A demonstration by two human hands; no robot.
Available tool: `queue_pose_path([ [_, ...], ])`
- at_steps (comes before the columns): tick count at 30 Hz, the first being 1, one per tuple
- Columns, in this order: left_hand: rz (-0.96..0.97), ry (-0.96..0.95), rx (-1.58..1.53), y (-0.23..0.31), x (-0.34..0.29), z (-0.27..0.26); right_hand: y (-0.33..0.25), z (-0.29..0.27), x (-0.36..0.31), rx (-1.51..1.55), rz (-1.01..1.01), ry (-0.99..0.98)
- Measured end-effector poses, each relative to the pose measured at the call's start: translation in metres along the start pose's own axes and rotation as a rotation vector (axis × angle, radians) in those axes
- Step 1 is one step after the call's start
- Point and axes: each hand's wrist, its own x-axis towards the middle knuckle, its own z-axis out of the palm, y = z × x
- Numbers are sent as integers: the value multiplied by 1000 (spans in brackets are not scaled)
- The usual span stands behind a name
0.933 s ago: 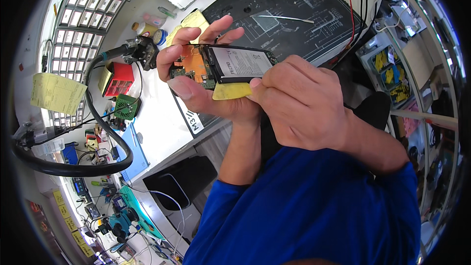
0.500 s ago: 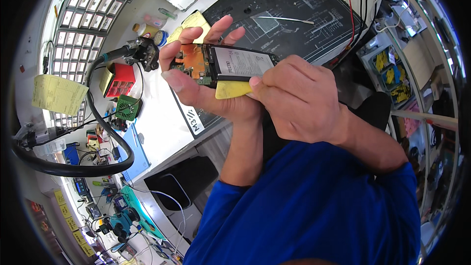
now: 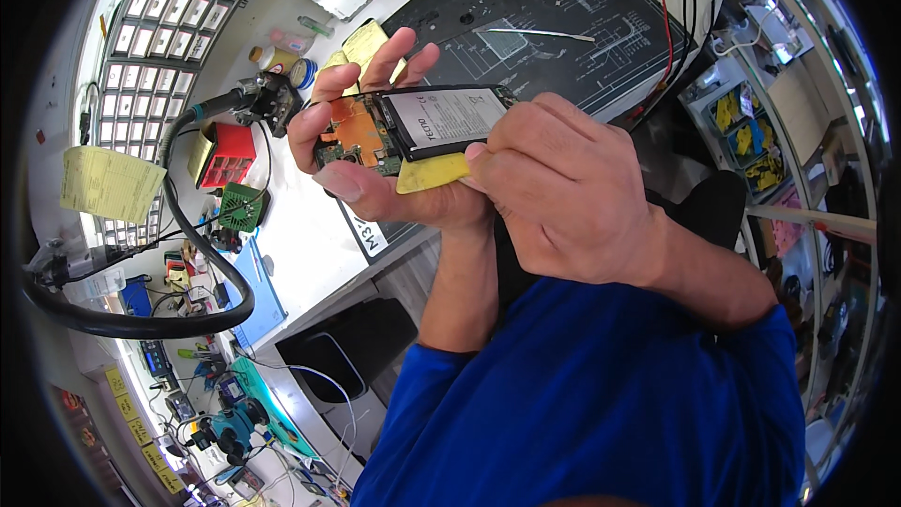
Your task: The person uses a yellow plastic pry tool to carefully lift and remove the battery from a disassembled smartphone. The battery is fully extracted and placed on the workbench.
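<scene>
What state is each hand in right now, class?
Left hand: holding the opened phone, fingers curled around its end.
Right hand: closed, pinching the flat yellow piece.

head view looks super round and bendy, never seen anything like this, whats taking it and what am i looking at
There's no machine here, just a person's bare hands. The picture comes from a wide fisheye camera worn on the head, looking down, so straight edges curve. The left hand holds an opened phone with its battery and circuit board showing. The right hand pinches a flat yellow piece at the phone's near edge. Beyond, a thin pale tool lies on a black mat.
</scene>
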Motion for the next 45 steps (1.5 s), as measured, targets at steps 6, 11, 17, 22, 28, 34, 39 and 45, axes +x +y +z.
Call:
queue_pose_path([
  [6, 31, 4, 50, -1, -3, 2, 2, 2, -4, 75, 43, 10],
  [11, 33, 11, 154, -6, -3, 4, 7, 5, -7, 35, 34, 8],
  [17, 64, -24, 244, -7, -6, 0, 16, 5, -13, -9, -40, 20],
  [22, -63, -2, 223, -3, -8, 1, 27, 15, -15, -70, -109, 57],
  [28, -228, 66, 217, 1, -8, 0, 27, 19, -13, -56, -35, 11],
  [34, -358, 152, 237, -6, -10, -1, 28, 10, -16, -20, 99, -82],
  [39, -345, 134, 222, -4, -10, 3, 22, -3, -25, 28, 72, -53],
  [45, -412, 162, 146, 2, -19, 8, 19, -1, -23, 83, 51, -25],
])
